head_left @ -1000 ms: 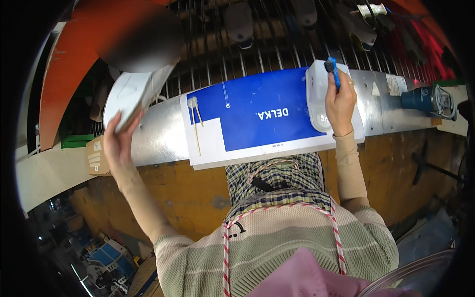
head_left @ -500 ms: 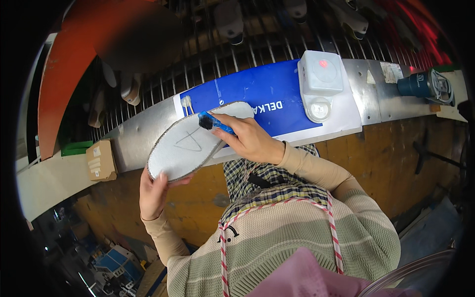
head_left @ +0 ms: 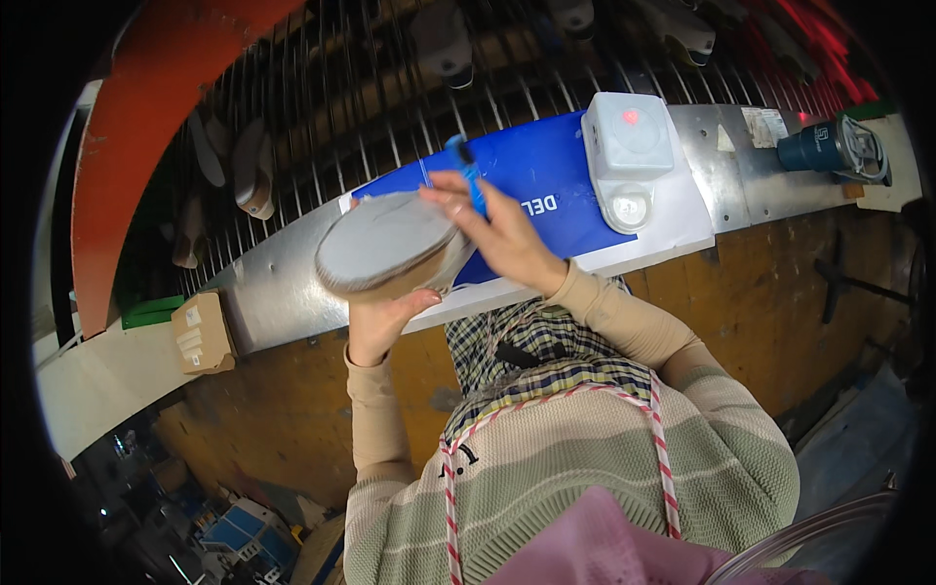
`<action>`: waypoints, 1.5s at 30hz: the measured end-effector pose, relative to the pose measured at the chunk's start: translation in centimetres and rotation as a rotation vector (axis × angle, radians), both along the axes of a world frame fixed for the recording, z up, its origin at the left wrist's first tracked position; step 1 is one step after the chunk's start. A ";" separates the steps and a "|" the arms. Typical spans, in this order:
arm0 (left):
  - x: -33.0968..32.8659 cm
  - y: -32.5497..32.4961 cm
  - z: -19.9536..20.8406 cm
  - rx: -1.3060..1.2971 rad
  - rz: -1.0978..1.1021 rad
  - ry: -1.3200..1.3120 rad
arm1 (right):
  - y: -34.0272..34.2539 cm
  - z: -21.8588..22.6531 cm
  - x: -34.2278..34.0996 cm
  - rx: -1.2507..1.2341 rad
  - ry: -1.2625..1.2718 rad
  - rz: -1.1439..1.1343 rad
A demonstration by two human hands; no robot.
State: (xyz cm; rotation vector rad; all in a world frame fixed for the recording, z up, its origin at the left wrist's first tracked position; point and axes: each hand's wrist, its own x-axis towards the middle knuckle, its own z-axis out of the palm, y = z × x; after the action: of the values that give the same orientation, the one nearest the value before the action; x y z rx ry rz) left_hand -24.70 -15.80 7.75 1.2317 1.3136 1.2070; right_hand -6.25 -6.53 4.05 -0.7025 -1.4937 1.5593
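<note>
At the metal counter's [head_left: 278, 292] near edge, left hand [head_left: 378, 327] clamps the shoe [head_left: 414, 280], right hand [head_left: 509, 242] grips the blue brush [head_left: 473, 183]; I see it's lifted now, bristles clear of the sole [head_left: 380, 239].

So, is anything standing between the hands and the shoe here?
Nothing visible does: the left hand holds the shoe directly, and the right hand, gripping a blue brush, is close beside it with no object between. Whether that hand touches the shoe is unclear.

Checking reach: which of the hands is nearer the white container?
Right. The right hand, with the brush, is left of the white container; the left hand, holding the shoe, is farther left.
</note>
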 end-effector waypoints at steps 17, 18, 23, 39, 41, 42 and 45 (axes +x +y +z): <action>3.6 -0.1 -3.1 -0.040 0.045 0.409 | -1.2 0.1 0.8 -0.073 0.063 -0.107; 3.6 -0.5 -3.3 -0.032 0.041 0.449 | -1.3 0.2 0.8 -0.083 0.067 -0.091; 0.7 -1.9 -4.7 -0.142 0.031 0.331 | 2.4 1.3 1.3 -0.291 0.104 0.185; -4.8 0.4 -9.3 0.169 -0.133 -1.052 | -1.1 2.1 22.6 0.518 -1.213 -0.384; -4.2 1.2 -7.6 0.219 -0.049 -1.072 | -1.5 0.7 22.9 0.488 -1.257 -0.425; -3.8 1.5 -6.9 0.229 -0.088 -1.101 | -1.6 0.0 23.0 0.512 -1.240 -0.452; -2.7 2.2 -5.1 0.233 0.083 -0.869 | -1.4 -1.8 22.6 0.504 -1.251 -0.519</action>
State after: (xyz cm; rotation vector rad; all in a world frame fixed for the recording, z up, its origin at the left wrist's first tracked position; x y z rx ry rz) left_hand -27.40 -13.64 2.63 0.6492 0.5871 1.7203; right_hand 16.36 -7.94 2.24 -1.7202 -2.1545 0.1939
